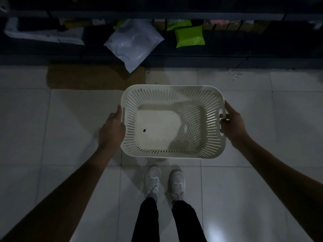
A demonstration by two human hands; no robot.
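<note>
A dim, underexposed indoor view with a bluish-grey cast. The white basket (pixel 174 155) is the brightest thing. Light through its slotted walls throws fine stripes onto its floor, and a soft shadow covers its right half. A pale patch of glare shines on the near floor tiles (pixel 214 229), right of the shoes (pixel 153 179). The far shelf (pixel 262 42) sinks almost into black. Tile lines bow outward toward the edges, and fine detail is soft and grainy.

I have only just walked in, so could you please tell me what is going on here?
A person stands holding a white slotted basket, the left hand gripping its left rim and the right hand its right handle. The basket looks empty. On the low shelf ahead lie a grey bag and green packets.
</note>
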